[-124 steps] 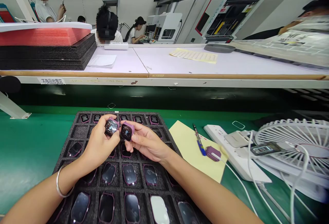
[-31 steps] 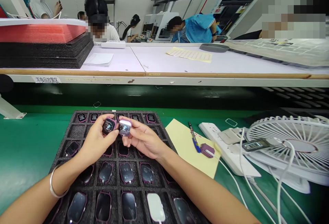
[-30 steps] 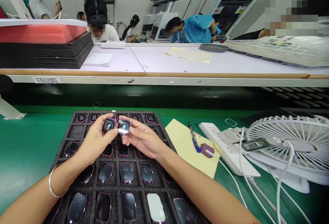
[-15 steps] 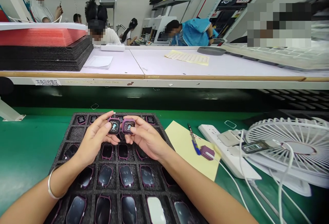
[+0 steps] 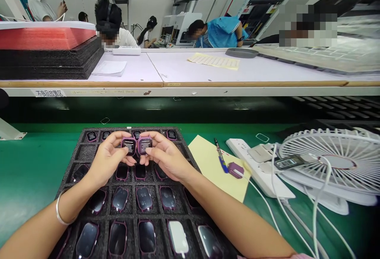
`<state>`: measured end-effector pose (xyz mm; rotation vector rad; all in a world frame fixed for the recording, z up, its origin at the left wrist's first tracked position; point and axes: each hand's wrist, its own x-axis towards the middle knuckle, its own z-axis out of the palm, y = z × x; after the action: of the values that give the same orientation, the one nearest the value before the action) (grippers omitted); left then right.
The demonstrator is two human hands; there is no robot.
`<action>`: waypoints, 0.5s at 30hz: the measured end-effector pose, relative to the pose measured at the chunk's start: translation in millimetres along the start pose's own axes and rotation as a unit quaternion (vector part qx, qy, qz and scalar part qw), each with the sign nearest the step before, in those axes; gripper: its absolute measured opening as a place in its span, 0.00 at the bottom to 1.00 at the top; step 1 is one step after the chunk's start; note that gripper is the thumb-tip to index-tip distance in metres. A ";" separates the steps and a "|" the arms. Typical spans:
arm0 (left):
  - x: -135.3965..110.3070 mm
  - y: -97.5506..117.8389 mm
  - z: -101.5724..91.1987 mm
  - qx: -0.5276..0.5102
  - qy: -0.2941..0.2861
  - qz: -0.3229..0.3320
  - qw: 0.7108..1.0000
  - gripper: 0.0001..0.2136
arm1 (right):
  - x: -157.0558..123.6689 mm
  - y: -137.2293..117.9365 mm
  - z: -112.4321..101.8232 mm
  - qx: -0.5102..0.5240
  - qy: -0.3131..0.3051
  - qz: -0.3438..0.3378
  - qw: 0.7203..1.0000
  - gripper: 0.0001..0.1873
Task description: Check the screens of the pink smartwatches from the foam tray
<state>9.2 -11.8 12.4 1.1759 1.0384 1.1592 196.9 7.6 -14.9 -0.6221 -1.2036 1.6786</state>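
My left hand [image 5: 108, 157] is closed on a purple-cased smartwatch [image 5: 129, 145], its thumb at the lit screen. Right beside it, my right hand [image 5: 166, 155] grips a second purple smartwatch [image 5: 146, 143], thumb on its face. Both screens show lines of white text on black. Below the hands lies a black foam tray [image 5: 132, 189] with rows of compartments. Most pockets hold purple smartwatches with dark screens, such as one watch [image 5: 144, 198]. In the back row several watches, like the one at its right end [image 5: 171, 134], have lit text. One pocket holds a white rounded piece [image 5: 178, 238].
Right of the tray lie yellow paper [image 5: 204, 160], a pen [image 5: 221, 156], a purple charger-like block [image 5: 236, 170], a white power strip [image 5: 258, 168] with cables and a white fan [image 5: 338, 162]. A raised shelf [image 5: 172, 69] spans the back, bearing stacked foam [image 5: 44, 59]. Several people work beyond.
Both watch screens have switched from a coloured graphic to white text. The hands still hold the watches side by side. The whole view has shifted slightly.
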 end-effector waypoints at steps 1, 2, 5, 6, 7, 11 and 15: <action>0.1 -0.2 0.1 0.001 -0.001 0.000 1.000 0.17 | 0.1 0.2 0.1 -0.002 0.000 -0.002 1.000 0.18; 0.1 -0.3 0.2 0.001 -0.001 0.000 1.000 0.17 | 0.2 0.3 0.4 -0.003 0.001 -0.004 1.000 0.18; -0.1 -0.2 0.5 0.003 -0.003 -0.001 1.000 0.16 | 0.7 0.4 1.2 -0.011 0.003 -0.006 1.000 0.17; -0.3 -0.1 0.6 0.005 -0.003 -0.001 1.000 0.16 | 0.8 0.3 1.4 -0.016 0.003 -0.006 1.000 0.17; -0.5 -0.1 0.5 0.006 -0.003 -0.001 1.000 0.16 | 0.7 0.2 1.5 -0.022 0.002 -0.007 1.000 0.16; -1.0 -0.3 0.0 0.006 -0.006 0.005 1.000 0.16 | 0.0 0.2 1.2 -0.039 0.000 -0.016 0.999 0.17; -0.6 -0.6 0.0 0.007 -0.011 0.010 1.000 0.17 | -0.3 1.2 0.9 -0.049 -0.001 -0.023 0.999 0.19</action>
<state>9.2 -12.4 11.9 1.2087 1.0216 1.1542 195.8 6.8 -15.7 -0.6474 -1.2979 1.5911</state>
